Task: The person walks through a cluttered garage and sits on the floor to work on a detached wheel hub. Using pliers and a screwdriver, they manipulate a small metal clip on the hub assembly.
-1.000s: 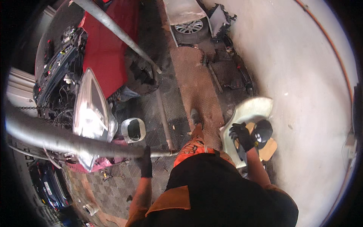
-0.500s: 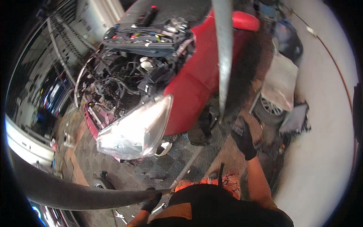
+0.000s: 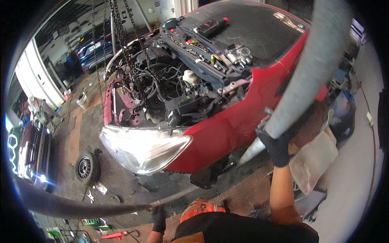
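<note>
My right hand [image 3: 275, 149], in a black glove, is wrapped round a thick grey metal pole [image 3: 302, 77]. That pole slants from the upper right down beside the red car's fender [image 3: 227, 139]. A small greyish bit shows above the fingers; I cannot make out what it is. Low on the left, my gloved left hand [image 3: 159, 218] closes on a dark pole [image 3: 93, 210], its fingers partly hidden. A thinner bar [image 3: 176, 197] continues from there toward the car. Ahead, the car has its engine bay [image 3: 162, 89] exposed, with a clear headlight [image 3: 144, 150] at the front corner.
Hoist chains [image 3: 121, 44] hang over the engine bay. Tools lie along the windshield base, near a black power tool [image 3: 211, 27]. A wheel [image 3: 87, 168] and a red tool [image 3: 117, 235] are on the floor at left. A pale panel [image 3: 314, 162] leans by the right wall.
My right hand, apart from the grey pole before, now grips it. The view has swung, bringing the hanging chains and more of the engine bay into sight. My left hand stays at its pole.
</note>
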Demonstrator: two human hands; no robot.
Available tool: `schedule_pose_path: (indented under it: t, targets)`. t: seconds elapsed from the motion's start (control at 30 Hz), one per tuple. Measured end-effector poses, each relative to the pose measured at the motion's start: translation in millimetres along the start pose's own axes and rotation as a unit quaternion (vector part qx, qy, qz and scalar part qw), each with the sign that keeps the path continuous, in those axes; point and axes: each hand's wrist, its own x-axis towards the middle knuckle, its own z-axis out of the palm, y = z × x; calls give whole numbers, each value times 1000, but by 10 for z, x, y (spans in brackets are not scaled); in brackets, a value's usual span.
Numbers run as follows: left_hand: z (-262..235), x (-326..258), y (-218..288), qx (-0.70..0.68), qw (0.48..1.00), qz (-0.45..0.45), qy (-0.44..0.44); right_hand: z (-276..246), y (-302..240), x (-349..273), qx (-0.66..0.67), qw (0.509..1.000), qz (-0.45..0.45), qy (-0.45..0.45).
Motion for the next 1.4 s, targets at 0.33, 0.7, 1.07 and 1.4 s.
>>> schedule_pose_path:
  t: [0.33, 0.7, 1.07, 1.4]
  targets:
    - [1368, 183, 2347, 197, 726, 643, 144, -61, 306, -228, 51, 998, -19, 8]
    - [1811, 550, 3251, 353, 757, 547, 58, -227, 145, 70, 9, 999, -51, -8]
    - [1790, 703, 3391, 397, 754, 522, 45, -168, -151, -92, -583, 755, 302, 2]
    - [1658, 680, 3405, 421, 770, 478, 38, -131, 203, -19, -585, 752, 303, -22]
